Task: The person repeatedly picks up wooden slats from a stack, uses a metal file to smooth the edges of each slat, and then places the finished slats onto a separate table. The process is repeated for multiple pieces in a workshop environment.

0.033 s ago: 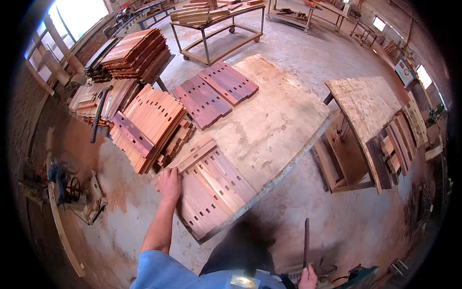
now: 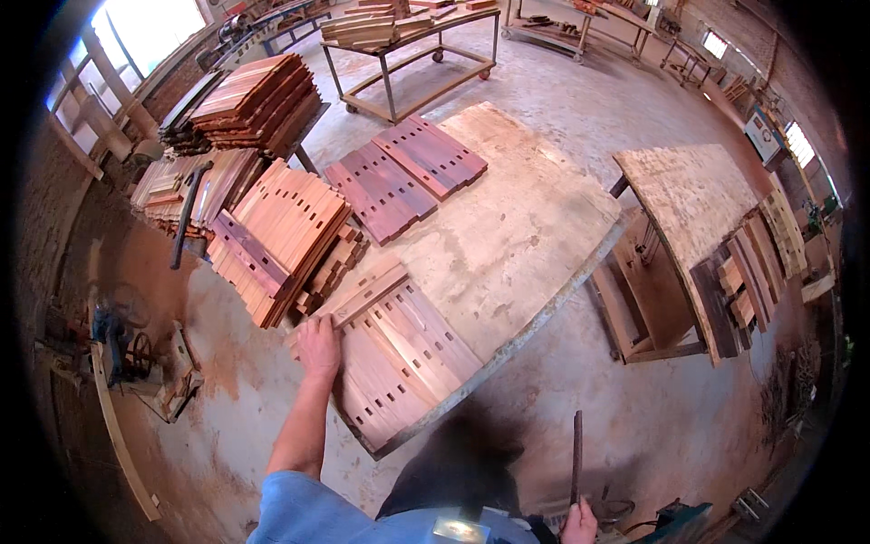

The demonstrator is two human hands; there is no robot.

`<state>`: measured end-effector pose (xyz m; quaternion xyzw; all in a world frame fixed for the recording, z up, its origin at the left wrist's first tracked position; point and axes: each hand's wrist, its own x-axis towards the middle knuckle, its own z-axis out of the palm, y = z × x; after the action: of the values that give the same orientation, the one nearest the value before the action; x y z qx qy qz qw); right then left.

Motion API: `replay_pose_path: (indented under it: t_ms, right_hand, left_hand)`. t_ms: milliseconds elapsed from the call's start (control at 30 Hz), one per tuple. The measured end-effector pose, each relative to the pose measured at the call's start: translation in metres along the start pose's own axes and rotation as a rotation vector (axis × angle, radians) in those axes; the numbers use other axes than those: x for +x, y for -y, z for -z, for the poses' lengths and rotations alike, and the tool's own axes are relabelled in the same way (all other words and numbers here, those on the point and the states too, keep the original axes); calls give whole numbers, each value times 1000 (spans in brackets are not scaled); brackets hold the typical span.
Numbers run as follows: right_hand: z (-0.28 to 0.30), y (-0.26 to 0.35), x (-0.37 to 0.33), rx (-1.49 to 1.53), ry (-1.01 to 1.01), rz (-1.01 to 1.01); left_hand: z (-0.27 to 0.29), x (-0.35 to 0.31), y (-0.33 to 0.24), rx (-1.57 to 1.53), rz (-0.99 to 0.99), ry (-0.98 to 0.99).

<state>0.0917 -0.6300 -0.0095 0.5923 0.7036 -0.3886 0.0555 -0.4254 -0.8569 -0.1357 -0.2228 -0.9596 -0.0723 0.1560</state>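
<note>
At the near end of the worktable (image 2: 507, 245) lies a row of pale pinkish wooden slats (image 2: 408, 354), side by side, with rows of small rectangular slots. A straight wooden strip (image 2: 372, 288) lies along their far ends. My left hand (image 2: 319, 346) is closed over the left end of this strip, its fingertips partly hidden. Low on the right, away from the table, my right hand (image 2: 578, 524) grips a thin dark stick (image 2: 577, 453) that points upward. Two groups of darker reddish slotted slats (image 2: 381, 190) (image 2: 430, 154) lie farther up the table.
Left of the table stand stacks of slotted slats (image 2: 281, 213) and rough boards (image 2: 258, 95). A long dark clamp-like bar (image 2: 188, 218) rests on one stack. To the right is another plywood-topped bench (image 2: 689, 195) with wood pieces. A wheeled metal cart (image 2: 390, 86) stands beyond.
</note>
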Motion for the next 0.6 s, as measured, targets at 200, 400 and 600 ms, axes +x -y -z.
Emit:
replay_pose_path:
  t_ms: [200,400,600]
  right_hand:
    - [-4,-50,41,112,35,16]
    - [66,-30,94,165,143,-75]
    - [135,-103,130,317,37,-144]
  left_hand:
    - [7,17,-62,-27,82,-5]
    - [-36,-27,-180,-410,-106,113]
    - [-14,-48,-411,-625,-474,250]
